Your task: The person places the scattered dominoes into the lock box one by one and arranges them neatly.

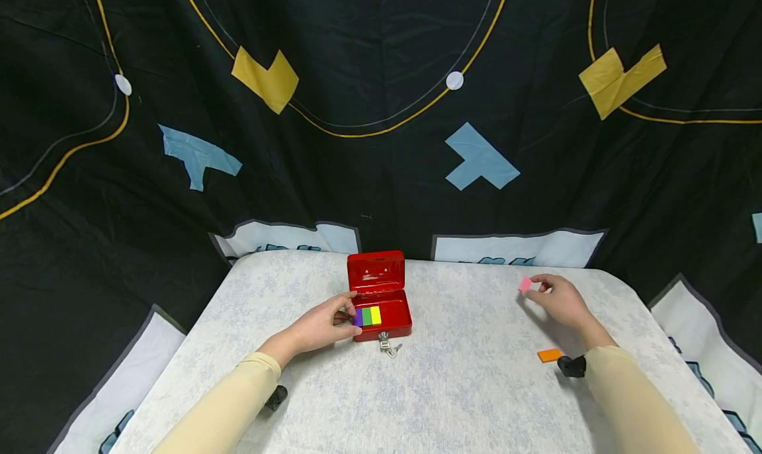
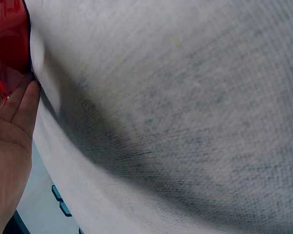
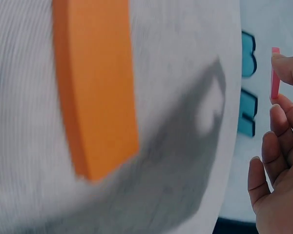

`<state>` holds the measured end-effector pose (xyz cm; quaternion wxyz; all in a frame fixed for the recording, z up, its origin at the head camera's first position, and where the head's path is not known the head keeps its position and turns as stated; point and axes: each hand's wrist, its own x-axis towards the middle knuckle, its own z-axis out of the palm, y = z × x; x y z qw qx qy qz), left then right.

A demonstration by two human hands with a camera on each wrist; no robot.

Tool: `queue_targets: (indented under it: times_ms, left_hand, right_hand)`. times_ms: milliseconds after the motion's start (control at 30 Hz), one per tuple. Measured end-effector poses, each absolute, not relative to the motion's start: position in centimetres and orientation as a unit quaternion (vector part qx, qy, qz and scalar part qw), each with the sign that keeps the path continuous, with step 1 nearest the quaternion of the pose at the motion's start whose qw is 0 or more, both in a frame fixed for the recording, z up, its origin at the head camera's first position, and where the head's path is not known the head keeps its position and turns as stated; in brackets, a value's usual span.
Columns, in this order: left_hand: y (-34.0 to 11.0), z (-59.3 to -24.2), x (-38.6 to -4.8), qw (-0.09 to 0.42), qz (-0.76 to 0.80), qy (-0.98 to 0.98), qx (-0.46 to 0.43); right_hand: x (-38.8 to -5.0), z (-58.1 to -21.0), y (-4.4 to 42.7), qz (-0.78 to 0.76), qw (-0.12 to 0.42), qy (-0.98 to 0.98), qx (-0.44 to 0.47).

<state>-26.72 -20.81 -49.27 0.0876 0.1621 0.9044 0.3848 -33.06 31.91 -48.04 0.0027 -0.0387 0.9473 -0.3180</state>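
Note:
A red metal box (image 1: 395,315) stands with its lid raised, holding purple (image 1: 358,317), green (image 1: 366,316) and yellow (image 1: 376,315) blocks side by side. My left hand (image 1: 324,321) is at the box's left side, its fingers and thumb around that wall; whether it touches the purple block I cannot tell. In the left wrist view the left hand (image 2: 12,146) lies against the red box (image 2: 12,44). Between thumb and fingertip my right hand (image 1: 562,302) pinches a pink block (image 1: 524,284) above the table. The right wrist view shows that hand (image 3: 283,161) holding the pink block (image 3: 275,73).
An orange block (image 1: 550,355) lies on the table (image 1: 464,374) near the right wrist. A small padlock with keys (image 1: 387,345) hangs at the box's front. Behind the table is a dark cloth (image 1: 369,189) with tape pieces.

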Motion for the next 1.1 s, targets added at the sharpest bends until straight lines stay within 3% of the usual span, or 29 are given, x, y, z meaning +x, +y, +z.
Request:
queue_targets:
  times_ms: [1100]
  left_hand:
    - [-20.8, -49.2, -26.7, 0.088, 0.385, 0.903, 0.168]
  right_hand:
    - [-32.4, -47.1, 23.3, -0.353, -0.008, 0.920, -0.170]
